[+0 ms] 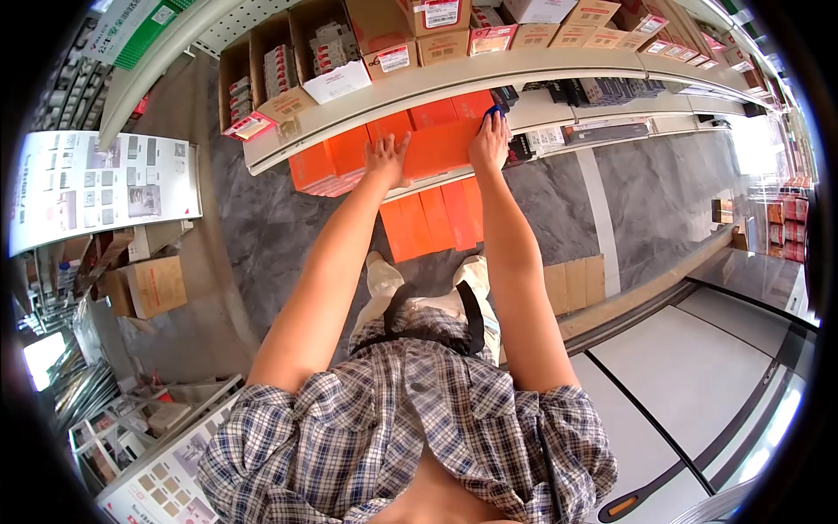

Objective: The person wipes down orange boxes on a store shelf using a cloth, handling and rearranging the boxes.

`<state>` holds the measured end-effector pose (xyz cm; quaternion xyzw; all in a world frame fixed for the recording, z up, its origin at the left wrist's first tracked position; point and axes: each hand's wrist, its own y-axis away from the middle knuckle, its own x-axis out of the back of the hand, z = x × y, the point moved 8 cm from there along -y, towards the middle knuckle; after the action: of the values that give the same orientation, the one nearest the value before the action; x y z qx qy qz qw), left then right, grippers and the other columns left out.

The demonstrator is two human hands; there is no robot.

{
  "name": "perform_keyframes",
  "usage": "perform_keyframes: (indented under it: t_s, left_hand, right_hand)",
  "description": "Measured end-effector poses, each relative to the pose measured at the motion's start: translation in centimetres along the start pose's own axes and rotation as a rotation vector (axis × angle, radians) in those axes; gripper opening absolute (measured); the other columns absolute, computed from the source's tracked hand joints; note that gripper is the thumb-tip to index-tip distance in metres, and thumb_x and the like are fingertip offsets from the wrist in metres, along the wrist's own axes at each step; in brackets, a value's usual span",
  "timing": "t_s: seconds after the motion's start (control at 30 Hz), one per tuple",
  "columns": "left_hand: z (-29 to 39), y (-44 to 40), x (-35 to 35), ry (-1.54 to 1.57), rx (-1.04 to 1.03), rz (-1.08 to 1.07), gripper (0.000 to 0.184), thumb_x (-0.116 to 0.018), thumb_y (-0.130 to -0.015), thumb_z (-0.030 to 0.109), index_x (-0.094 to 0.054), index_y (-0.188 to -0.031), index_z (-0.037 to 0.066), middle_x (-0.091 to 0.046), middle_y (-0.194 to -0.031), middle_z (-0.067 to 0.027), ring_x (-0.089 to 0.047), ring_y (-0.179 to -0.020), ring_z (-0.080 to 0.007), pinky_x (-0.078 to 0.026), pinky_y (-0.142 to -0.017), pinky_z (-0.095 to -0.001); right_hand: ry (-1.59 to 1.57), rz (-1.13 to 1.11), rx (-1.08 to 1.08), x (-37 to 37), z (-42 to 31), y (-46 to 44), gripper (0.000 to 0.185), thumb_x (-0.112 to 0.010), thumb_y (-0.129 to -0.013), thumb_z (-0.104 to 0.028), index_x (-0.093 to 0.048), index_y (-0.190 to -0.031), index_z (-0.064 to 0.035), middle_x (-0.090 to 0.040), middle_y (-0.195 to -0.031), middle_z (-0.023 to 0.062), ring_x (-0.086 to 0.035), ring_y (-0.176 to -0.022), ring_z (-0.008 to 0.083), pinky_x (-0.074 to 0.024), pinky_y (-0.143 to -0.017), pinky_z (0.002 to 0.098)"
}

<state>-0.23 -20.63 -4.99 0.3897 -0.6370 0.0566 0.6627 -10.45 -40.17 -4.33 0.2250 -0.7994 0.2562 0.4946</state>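
An orange box (439, 148) lies at the front of the middle shelf, between both hands. At its left end my left hand (387, 159) rests with the fingers spread. My right hand (489, 144) is at the box's right end, its fingers closed on a small blue thing (495, 111), perhaps a cloth, too small to tell. More orange boxes (349, 148) stand in a row to the left and behind. Below the shelf edge, further orange boxes (432, 220) stand near the floor.
Above, a shelf (436, 74) bears open cardboard boxes (380, 44) of small parts. Dark packages (611, 90) lie on the shelf to the right. A glass-topped counter (672, 349) is at the lower right. A printed board (105, 188) and a carton (157, 286) stand at the left.
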Motion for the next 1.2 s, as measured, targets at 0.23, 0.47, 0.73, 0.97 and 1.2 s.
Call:
perform_keyframes:
  t_s: [0.23,0.47,0.73,0.97,1.2]
  left_hand:
    - [0.1,-0.1,-0.4,0.005,0.012,-0.031,0.116,-0.069,-0.061,0.056,0.004,-0.142,0.020,-0.014,-0.146,-0.0172,-0.014,-0.134,-0.0336,-0.015,-0.104,-0.0566]
    - [0.1,-0.1,-0.5,0.023,0.007,-0.009,0.115,-0.068,-0.062,0.055,0.006,-0.142,0.021,-0.012,-0.144,-0.0175,-0.016,-0.132,-0.0359,-0.014,-0.104,-0.0550]
    - [0.1,0.1,-0.3,0.009,0.007,-0.024,0.116,-0.068,-0.062,0.059,0.007,-0.142,0.021,-0.011,-0.145,-0.0186,-0.015,-0.132,-0.0363,-0.016,-0.103,-0.0558]
    - [0.0,-0.4,-0.7,0.015,0.000,0.020,0.116,-0.068,-0.060,0.060,0.005,-0.142,0.020,-0.014,-0.144,-0.0188,-0.017,-0.132,-0.0356,-0.018,-0.102,-0.0553]
    - [0.0,0.4,-0.1,0.013,-0.010,0.095,0.115,-0.069,-0.060,0.058,0.000,-0.143,0.020,-0.020,-0.141,-0.0194,-0.021,-0.130,-0.0351,-0.019,-0.102,-0.0531]
  right_hand:
    - [-0.088,-0.256,0.576,-1.5,-7.5,5.1,0.041,-0.040,-0.083,-0.009,-0.049,-0.123,-0.0092,-0.039,-0.137,0.0038,-0.029,-0.131,0.0209,-0.0240,-0.108,0.0331]
    - [0.117,-0.109,0.215,1.0,1.1,0.3,0.046,-0.040,-0.085,-0.013,-0.039,-0.131,-0.0098,-0.035,-0.139,0.0068,-0.029,-0.130,0.0233,-0.0234,-0.108,0.0339]
    - [-0.028,0.026,0.054,1.4,3.2,5.6,0.050,-0.041,-0.083,-0.008,-0.035,-0.131,0.0009,-0.032,-0.139,0.0139,-0.028,-0.130,0.0280,-0.0254,-0.106,0.0365]
    - [-0.222,-0.163,0.319,-1.0,-5.6,11.0,0.047,-0.044,-0.080,-0.003,-0.043,-0.127,-0.0050,-0.031,-0.141,0.0072,-0.025,-0.132,0.0250,-0.0236,-0.108,0.0362]
    - [-0.107,-0.135,0.239,0.3,-2.3,8.8,0.046,-0.042,-0.084,-0.004,-0.039,-0.129,-0.0047,-0.034,-0.139,0.0066,-0.031,-0.130,0.0224,-0.0265,-0.107,0.0353]
